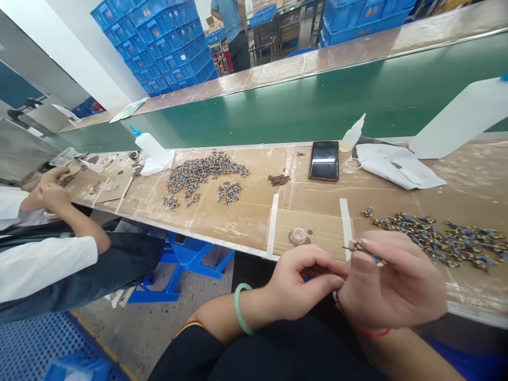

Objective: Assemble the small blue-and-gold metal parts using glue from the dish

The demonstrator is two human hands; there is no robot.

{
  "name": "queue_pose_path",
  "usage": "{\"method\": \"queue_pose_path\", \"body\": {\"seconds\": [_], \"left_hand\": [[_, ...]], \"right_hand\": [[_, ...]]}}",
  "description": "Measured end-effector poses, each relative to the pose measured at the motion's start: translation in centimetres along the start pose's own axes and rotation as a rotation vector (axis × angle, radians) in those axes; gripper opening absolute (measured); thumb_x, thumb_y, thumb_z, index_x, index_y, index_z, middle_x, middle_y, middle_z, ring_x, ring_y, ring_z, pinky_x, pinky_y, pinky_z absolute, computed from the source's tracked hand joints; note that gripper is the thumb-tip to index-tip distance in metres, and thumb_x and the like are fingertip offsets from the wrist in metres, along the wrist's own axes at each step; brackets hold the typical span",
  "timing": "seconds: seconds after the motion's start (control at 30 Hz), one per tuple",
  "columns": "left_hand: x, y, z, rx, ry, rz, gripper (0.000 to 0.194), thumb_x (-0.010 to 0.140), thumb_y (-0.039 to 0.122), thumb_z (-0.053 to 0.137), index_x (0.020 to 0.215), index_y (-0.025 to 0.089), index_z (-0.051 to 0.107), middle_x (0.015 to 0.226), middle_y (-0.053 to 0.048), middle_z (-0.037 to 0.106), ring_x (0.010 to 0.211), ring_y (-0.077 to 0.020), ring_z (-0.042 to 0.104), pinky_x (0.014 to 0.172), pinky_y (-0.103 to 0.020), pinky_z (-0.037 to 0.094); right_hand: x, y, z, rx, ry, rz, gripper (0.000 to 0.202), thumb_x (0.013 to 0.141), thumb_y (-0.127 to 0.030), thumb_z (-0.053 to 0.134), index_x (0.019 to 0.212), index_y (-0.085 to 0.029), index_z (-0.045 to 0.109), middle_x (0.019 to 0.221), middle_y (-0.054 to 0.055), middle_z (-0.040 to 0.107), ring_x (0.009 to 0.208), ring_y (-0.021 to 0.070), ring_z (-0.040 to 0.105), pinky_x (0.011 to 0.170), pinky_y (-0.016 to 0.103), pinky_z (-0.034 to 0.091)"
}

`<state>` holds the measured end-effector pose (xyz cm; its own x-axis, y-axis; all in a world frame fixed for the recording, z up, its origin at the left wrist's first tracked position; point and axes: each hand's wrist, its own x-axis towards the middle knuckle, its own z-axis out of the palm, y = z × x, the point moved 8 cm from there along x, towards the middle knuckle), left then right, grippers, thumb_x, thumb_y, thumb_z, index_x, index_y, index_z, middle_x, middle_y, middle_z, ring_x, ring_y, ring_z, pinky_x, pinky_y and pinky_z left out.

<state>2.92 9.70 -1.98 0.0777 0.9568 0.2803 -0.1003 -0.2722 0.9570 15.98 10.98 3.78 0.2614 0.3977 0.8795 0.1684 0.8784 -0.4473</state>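
Pinched between the thumb and forefinger of my right hand (397, 286) is a small blue and brass metal part (371, 254), with a thin tip pointing left. My left hand (305, 283) is closed beside it, thumb against fingers, its fingertips meeting my right hand; anything in them is hidden. Both hands are over the bench's front edge. Behind them a cardboard pad (325, 225) lies between two white tape strips, with a small round clear dish (297, 236) on it. Similar parts form a loose pile (420, 233) just beyond my right hand.
Farther left lie a larger pile of parts (198, 172) and a heap of tiny brown pieces (279, 180). A phone (324, 164), a dropper bottle (351, 138), white tissue (397, 165) and a big white bottle (460, 116) line the back. A co-worker's arm (81, 222) is at left.
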Motion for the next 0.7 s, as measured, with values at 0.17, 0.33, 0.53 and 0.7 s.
{"method": "queue_pose_path", "body": {"seconds": [0.17,0.33,0.53,0.7], "left_hand": [[-0.2,2.3,0.1,0.202,0.125,0.313,0.032,0.103,0.044,0.068,0.088,0.017,0.078,0.084,-0.010,0.079,0.075,-0.0170,0.074,0.068,-0.028,0.062],[-0.9,2.3,0.5,0.285,0.039,0.457,0.019,0.103,0.027,0.067,0.092,0.015,0.076,0.090,-0.011,0.082,0.084,-0.0181,0.080,0.075,-0.026,0.067],[1.0,-1.0,1.3,0.240,-0.302,0.154,0.014,0.094,0.027,0.080,0.083,0.018,0.079,0.098,-0.011,0.082,0.092,-0.0212,0.081,0.091,-0.030,0.068],[3.1,1.4,1.2,0.274,-0.519,0.115,0.019,0.089,0.020,0.082,0.071,0.025,0.079,0.093,-0.006,0.082,0.092,-0.0222,0.081,0.097,-0.033,0.067]], "right_hand": [[-0.1,0.9,-0.3,0.013,0.156,0.219,0.012,0.091,-0.020,0.081,0.102,-0.024,0.081,0.083,0.001,0.073,0.073,0.0186,0.066,0.068,0.035,0.049],[-1.6,2.1,-0.6,0.055,0.254,0.487,0.010,0.087,-0.029,0.088,0.094,-0.024,0.083,0.087,0.002,0.075,0.077,0.0196,0.066,0.075,0.038,0.049],[-3.4,4.9,-1.2,0.171,0.175,0.777,0.010,0.091,-0.021,0.084,0.091,-0.030,0.085,0.085,0.005,0.072,0.075,0.0229,0.068,0.066,0.042,0.053],[-3.1,5.3,0.2,0.315,-0.100,0.755,0.021,0.104,-0.022,0.068,0.104,-0.036,0.084,0.084,0.005,0.071,0.071,0.0236,0.068,0.051,0.040,0.050]]}}
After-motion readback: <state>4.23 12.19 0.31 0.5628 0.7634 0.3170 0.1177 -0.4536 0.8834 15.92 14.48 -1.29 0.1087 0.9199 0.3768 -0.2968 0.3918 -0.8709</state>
